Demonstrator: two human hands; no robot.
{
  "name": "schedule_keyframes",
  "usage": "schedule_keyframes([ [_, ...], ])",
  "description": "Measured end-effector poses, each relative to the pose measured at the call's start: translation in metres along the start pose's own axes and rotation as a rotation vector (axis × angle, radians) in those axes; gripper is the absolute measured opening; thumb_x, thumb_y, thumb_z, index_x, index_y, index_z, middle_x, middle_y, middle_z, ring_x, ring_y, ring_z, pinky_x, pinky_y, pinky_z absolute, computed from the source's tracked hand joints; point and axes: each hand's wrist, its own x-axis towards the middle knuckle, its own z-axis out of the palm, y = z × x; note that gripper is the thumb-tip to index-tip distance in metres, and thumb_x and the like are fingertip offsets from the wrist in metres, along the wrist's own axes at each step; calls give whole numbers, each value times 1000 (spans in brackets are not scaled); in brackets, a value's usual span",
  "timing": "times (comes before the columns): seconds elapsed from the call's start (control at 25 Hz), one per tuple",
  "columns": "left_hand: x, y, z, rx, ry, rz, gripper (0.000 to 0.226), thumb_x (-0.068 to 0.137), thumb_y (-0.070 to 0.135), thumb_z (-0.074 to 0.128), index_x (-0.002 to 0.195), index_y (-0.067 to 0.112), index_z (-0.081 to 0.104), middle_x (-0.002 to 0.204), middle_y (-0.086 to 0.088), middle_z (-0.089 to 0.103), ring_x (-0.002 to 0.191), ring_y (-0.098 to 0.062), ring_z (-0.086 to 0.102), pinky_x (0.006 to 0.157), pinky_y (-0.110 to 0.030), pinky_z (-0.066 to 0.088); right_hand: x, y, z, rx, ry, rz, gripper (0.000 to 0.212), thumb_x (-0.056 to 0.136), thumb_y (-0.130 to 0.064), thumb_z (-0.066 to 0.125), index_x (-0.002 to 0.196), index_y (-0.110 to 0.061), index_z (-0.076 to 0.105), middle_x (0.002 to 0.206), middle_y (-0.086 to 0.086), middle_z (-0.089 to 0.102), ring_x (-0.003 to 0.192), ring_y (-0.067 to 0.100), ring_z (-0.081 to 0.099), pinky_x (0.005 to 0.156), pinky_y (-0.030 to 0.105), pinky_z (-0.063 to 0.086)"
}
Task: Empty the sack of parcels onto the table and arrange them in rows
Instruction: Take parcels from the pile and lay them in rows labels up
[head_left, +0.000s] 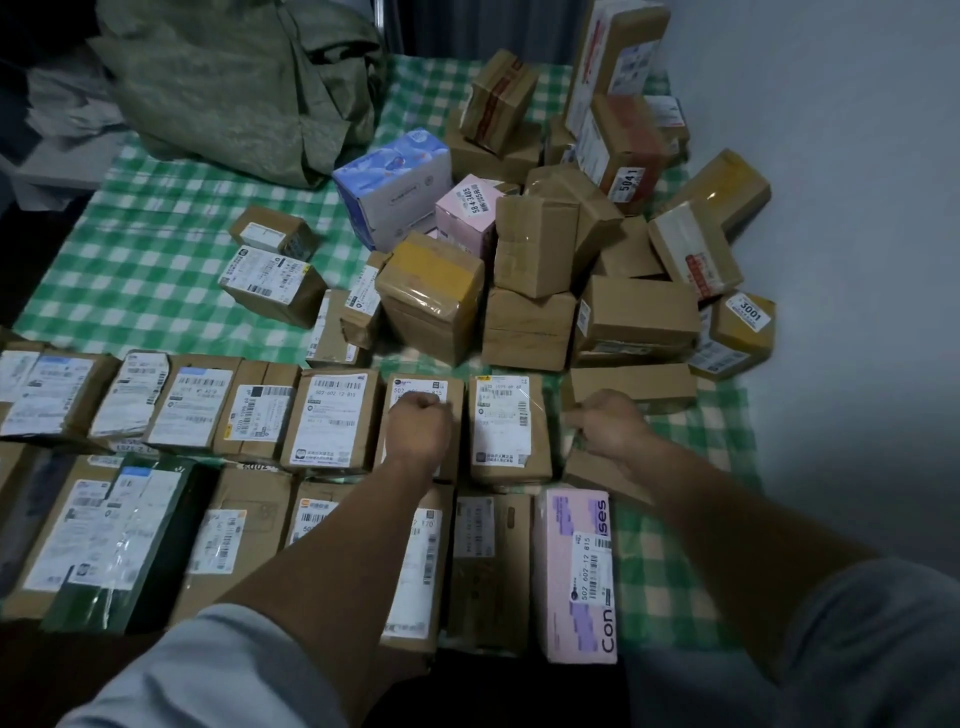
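On the bench (130, 249), under a green checked cloth, the parcels lie in two rows with a loose heap (535, 244) behind them at the right; its boxes overlap too much for an exact count, roughly twenty. Seven labelled parcels make up the back row (332, 415), plus an end parcel (587, 470) at its right. At least six sit in the front row (488, 566), one dark green and one pink, the rest brown. One green sack (234, 88) sits crumpled at the far left corner. Between sack and heap, two small parcels (270, 288) lie apart. Closed in a fist and holding nothing, the left hand (418, 421) rests on the sixth parcel (402, 385) of the back row. With fingers curled, the right hand (608, 421) grips the end parcel
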Motion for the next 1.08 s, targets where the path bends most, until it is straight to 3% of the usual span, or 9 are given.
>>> schedule_keyframes([
  [0.08,-6,9,13,-4,-35,18,13,93,12,54,98,10,66,88,-9,66,78,-23,59,71,-32,48,-5,1,-23,-78,125,-2,6,94,-9,62,97,-5,62,85,9,60,81,26,58,66,31,46],
  [0.16,-11,13,24,-18,-88,21,14,96,10,51,96,9,65,89,-11,67,80,-25,61,74,-36,53,-6,8,-40,-196,197,22,17,97,-6,55,108,1,66,94,14,62,87,25,54,63,25,41],
  [0.24,-21,17,36,-31,-168,13,14,97,5,51,98,7,64,87,-11,65,74,-22,60,69,-34,51,-16,18,-50,-406,248,0,23,97,-7,56,118,-2,66,107,13,64,94,28,58,71,25,43],
  [0.36,-35,21,52,-24,-350,-16,13,95,3,57,100,9,67,82,-8,69,67,-20,63,55,-27,50,-17,40,-58,-590,275,-40,25,90,-11,65,115,-9,63,104,10,61,97,29,60,84,35,54],
  [0.56,-41,13,80,164,-595,-70,22,98,9,57,120,10,60,84,-13,67,58,-20,63,42,-25,46,-9,63,-51,-783,130,-82,49,80,-18,69,126,-15,52,124,14,54,118,35,51,100,40,46],
  [0.72,-38,11,83,232,-573,-84,21,99,8,56,120,9,58,75,-13,66,50,-20,62,40,-26,46,-4,69,-45,-870,21,-55,71,74,-21,75,136,-19,41,133,12,45,129,34,39,108,44,39],
  [0.88,-31,18,80,299,-519,-67,11,98,7,56,105,3,65,62,-15,65,40,-18,55,37,-24,42,-3,58,-45,-803,35,-27,56,77,-27,71,127,-18,46,132,13,46,128,34,39,103,42,42],
  [1.08,-28,26,86,231,-500,-98,10,95,6,57,100,4,66,67,-16,64,60,-27,54,42,-23,41,4,38,-59,-692,239,-117,44,84,-27,70,124,-12,57,129,16,54,121,38,47,90,40,45],
])
